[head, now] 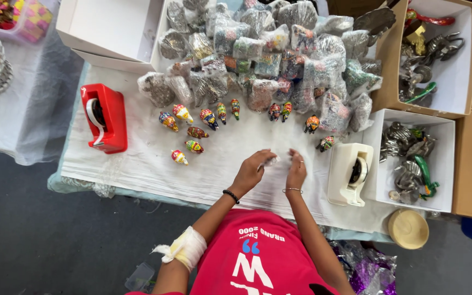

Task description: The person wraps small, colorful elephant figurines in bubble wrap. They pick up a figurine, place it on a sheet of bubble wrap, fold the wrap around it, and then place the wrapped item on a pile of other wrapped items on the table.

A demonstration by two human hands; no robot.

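White cloth covers the work table [154,164], kinda wrinkly, with a dark floor below it; right at the near-middle edge both hands meet over a small clear-wrapped bundle [271,160]; the left hand [251,170] has its fingers curled round the bundle, pinching it from the side; the right hand [296,169] sits just beside it with fingers bent down toward the cloth, and honestly I can't tell if it's actually gripping the wrap or just touching it; there's a dark bead bracelet on the left wrist, a thin bangle on the right, and a white bandage [186,248] wrapped at the left elbow.

Just right of the hands is a white tape dispenser [348,173]; further left, well apart, a red tape dispenser [105,117]; between them, a loose scatter of tiny painted figurines [192,131] stands on the cloth, unwrapped; behind those, a big heap of plastic-wrapped figurines [269,54] piles up toward the far edge.

On the right side, a white box [379,164] holds silvery metal pieces plus a green one; a cardboard box [389,60] beyond it has more of the same; an open white box [110,27] sits far left at the back; a round wooden lid [408,228] lies by the near right corner.
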